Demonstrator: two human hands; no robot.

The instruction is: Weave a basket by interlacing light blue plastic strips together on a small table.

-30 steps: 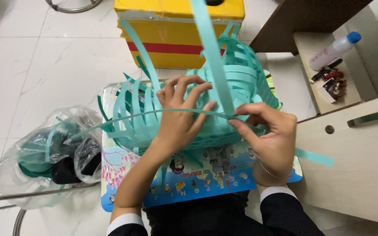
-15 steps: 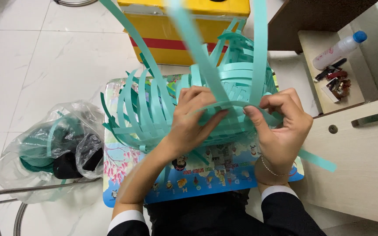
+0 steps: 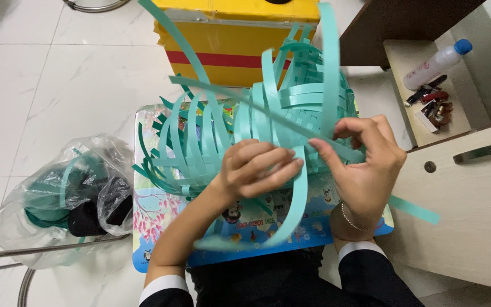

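At frame centre, left hand point(image 3: 257, 167) curled closed on woven teal basket point(image 3: 245, 136); right hand point(image 3: 365, 162) pinches long strip point(image 3: 268, 111), axis running upper left to lower right.

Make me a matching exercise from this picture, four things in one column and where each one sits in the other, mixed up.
Things:
1. white bottle
2. clear plastic bag
3. yellow box
4. woven teal strip basket

Places:
A. on the floor at the left
B. under both hands, on the colourful board
C. on the shelf at the right
D. beyond the board, at the top

Pairs: 1-C, 2-A, 3-D, 4-B
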